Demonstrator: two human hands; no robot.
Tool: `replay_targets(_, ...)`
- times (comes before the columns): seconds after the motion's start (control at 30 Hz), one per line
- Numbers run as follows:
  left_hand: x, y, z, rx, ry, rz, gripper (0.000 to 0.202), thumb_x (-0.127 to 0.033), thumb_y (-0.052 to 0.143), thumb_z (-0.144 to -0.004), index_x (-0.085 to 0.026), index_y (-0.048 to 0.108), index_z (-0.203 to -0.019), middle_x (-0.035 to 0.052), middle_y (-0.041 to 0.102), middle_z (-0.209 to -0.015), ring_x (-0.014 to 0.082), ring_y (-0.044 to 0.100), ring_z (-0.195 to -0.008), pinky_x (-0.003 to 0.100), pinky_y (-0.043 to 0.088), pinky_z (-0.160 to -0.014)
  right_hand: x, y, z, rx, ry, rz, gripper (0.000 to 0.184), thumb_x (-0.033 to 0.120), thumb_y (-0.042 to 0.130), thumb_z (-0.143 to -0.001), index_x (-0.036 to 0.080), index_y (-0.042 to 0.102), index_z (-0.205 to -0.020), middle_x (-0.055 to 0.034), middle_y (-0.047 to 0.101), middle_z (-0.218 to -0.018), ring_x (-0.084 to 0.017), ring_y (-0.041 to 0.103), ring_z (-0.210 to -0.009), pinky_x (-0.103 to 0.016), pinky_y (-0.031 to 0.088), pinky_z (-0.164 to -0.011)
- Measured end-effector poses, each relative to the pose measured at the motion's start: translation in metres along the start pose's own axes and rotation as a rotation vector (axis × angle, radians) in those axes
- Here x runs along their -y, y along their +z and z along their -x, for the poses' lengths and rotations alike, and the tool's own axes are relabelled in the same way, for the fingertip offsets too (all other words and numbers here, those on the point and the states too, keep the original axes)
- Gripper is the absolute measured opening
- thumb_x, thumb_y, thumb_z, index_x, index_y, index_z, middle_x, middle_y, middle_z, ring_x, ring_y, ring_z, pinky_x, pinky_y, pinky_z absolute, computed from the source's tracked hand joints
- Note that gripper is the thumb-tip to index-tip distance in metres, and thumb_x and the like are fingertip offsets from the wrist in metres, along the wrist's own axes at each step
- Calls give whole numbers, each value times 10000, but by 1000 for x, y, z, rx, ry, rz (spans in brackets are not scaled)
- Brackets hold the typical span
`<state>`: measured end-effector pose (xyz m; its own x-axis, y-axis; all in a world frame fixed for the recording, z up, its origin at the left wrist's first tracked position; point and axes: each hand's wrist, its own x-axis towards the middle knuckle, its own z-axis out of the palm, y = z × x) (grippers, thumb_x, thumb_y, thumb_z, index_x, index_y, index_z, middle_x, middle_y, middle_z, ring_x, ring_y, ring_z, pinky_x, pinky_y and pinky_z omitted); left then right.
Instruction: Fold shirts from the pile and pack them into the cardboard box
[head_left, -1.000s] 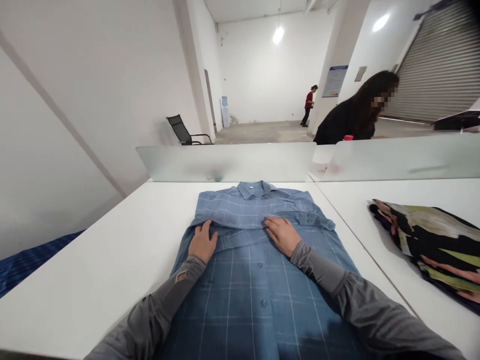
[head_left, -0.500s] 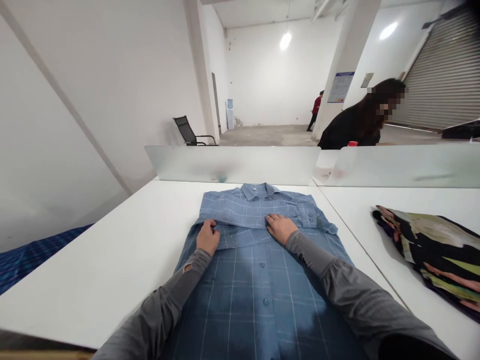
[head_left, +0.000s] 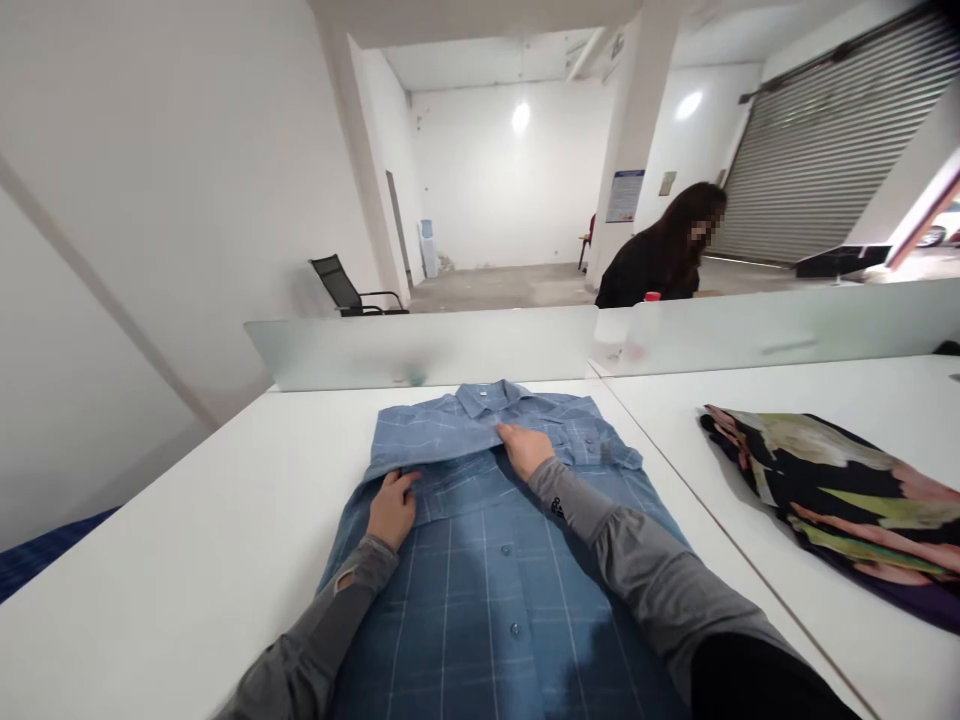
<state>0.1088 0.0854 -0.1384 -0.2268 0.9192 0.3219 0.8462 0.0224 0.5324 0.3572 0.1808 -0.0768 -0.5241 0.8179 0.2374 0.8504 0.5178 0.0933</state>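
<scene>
The blue shirt (head_left: 480, 580), lined with thin white checks, lies front up with its placket closed, collar (head_left: 491, 396) near the frosted partition (head_left: 337, 355), body stretching away from it, a sleeve (head_left: 431, 437) laid crosswise over the chest.

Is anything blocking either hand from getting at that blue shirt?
Nothing visible is: the right hand holds a lifted edge of the blue shirt, and the left hand touches it. The patterned cloth lies apart, to the right.
</scene>
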Motion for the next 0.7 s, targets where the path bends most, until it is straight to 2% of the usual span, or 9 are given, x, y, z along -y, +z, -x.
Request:
replay_targets(0.1, 5, 2, -4, -27, -34, -14, 381, -64, 476, -782, -184, 618, -1115, 99, 546, -1264, 234, 516, -1238, 339, 406, -1072, -8, -4, 10, -55, -76, -8, 432, 191, 268, -976, 192, 468, -1359, -135, 580, -1295, -234, 552, -1119, -361, 402, -914)
replay_targets(0.17, 6, 3, -6, -79, -103, -29, 318, -98, 502, -787, -149, 600, -1086, 137, 538, -1242, 263, 528, -1214, 362, 425, -1050, -13, 3, 23, -28, -207, -11, 404, 200, 321, -965, 208, 524, -1315, -119, 571, -1320, -243, 523, -1163, -402, 362, -970)
replay_targets(0.23, 8, 3, -6, -117, -175, -37, 258, -144, 521, -795, -115, 579, -1045, 177, 526, -1195, 297, 556, -1153, 402, 454, -1004, -19, 14, 37, 6, -258, -18, 389, 188, 376, -939, 217, 559, -1281, -111, 569, -1328, -255, 509, -1183, -446, 342, -989)
replay_targets(0.3, 10, 3, -6, -136, -222, -32, 273, -178, 540, -797, -103, 539, -1060, 181, 519, -1145, 293, 597, -1050, 418, 482, -950, -30, 22, 47, -7, -161, -15, 431, 156, 399, -911, 215, 536, -1315, -115, 528, -1378, -262, 477, -1226, -468, 331, -1005)
replay_targets(0.37, 12, 2, -6, -162, -262, 4, 345, -199, 571, -788, -118, 486, -1113, 147, 520, -1108, 248, 627, -918, 403, 503, -901, -44, 26, 53, -33, -10, 4, 479, 112, 390, -887, 194, 519, -1340, -139, 506, -1396, -273, 470, -1234, -486, 329, -1011)
replay_targets(0.47, 16, 2, -6, -216, -307, 69, 379, -203, 601, -774, -150, 451, -1119, 105, 520, -1090, 189, 624, -799, 370, 505, -877, -69, 24, 57, -25, 104, 22, 489, 66, 365, -868, 174, 569, -1298, -153, 552, -1344, -265, 513, -1189, -466, 356, -1002)
replay_targets(0.53, 18, 2, -5, -227, -321, 58, 298, -208, 600, -776, -169, 475, -1044, 84, 533, -1043, 190, 614, -803, 367, 499, -868, -85, 25, 61, -21, 86, 14, 503, 52, 349, -871, 173, 570, -1306, -139, 554, -1351, -243, 509, -1208, -437, 355, -1022)
replay_targets(0.6, 19, -1, -3, -223, -324, 4, 230, -237, 603, -781, -179, 492, -974, 77, 538, -993, 216, 602, -846, 375, 495, -843, -96, 29, 66, -14, 48, 5, 522, 55, 338, -882, 188, 541, -1344, -121, 525, -1392, -244, 467, -1265, -468, 320, -1059)
replay_targets(0.7, 16, -11, 1, -251, -240, -212, 292, -297, 588, -807, -138, 507, -1038, 142, 526, -1076, 283, 567, -964, 403, 478, -811, -107, 38, 74, 27, 7, -7, 527, 75, 345, -890, 232, 532, -1358, -100, 500, -1423, -271, 421, -1314, -545, 317, -1050)
